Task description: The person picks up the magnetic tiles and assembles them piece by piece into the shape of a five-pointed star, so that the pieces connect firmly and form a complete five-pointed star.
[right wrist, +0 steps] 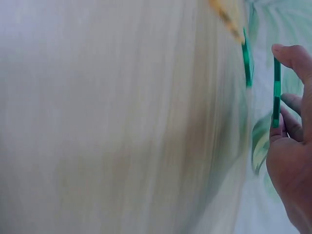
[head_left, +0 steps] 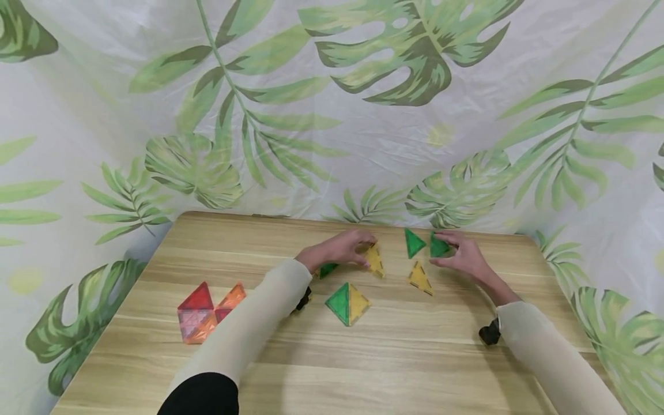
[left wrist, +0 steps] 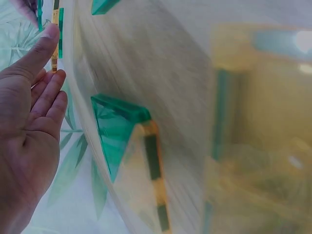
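A leaf-printed cloth fills the upper part of the head view, and below it a wood-grain tabletop spreads across the lower half. Two pale sleeves reach in from the bottom edge, each with a black device near the wrist. The left hand, just right of centre, is partly open, its thumb and fingers set apart and pinching a yellow triangle by its edges. The right hand, farther right, is spread about as wide as its tile, gripping a green triangle between thumb and fingers; in the right wrist view this tile shows edge-on at the right side. At left of the frame lies a cluster of red, pink and orange tiles, partly covered by the left sleeve. Near the centre, a green and yellow pair sits edge to edge as a diamond. Between the hands, a loose green tile lies above a loose yellow tile, the two apart. Another green piece shows only partly beneath the left hand.
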Tool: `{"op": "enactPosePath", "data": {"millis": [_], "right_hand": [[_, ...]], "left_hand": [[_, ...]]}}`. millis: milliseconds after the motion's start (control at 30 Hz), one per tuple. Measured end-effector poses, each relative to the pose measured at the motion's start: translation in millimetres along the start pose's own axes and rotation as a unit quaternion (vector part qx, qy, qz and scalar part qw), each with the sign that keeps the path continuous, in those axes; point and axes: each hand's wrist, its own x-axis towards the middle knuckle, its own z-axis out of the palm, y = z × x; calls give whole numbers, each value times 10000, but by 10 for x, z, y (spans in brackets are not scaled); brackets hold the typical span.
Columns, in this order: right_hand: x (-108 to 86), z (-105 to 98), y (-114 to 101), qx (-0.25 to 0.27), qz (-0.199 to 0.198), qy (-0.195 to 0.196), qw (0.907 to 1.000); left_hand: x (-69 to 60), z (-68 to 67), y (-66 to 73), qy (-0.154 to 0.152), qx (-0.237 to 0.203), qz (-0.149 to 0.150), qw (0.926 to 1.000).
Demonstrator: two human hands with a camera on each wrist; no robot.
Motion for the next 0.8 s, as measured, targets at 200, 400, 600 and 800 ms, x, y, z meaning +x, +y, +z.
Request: {"op": "enactPosePath", "data": {"millis": [200,400,600,800], "right_hand": [[-7,183,-289,-30,-326,-215,9992],[-17,419,-548,101,-649,-318,9973],[-18,666,-685,178,-867,-361,9954],[-4,858,-739,197,-1112,-432,9927]], "left_hand": [[-159,-16,-5,-142,-145,17,9998],[-292,-28,-32,-184,-322,-55,9993],[-378,-23,-90,-270,-692,-174,9971],[-403,-35,-131,-248,-583,-88,9980]]}}
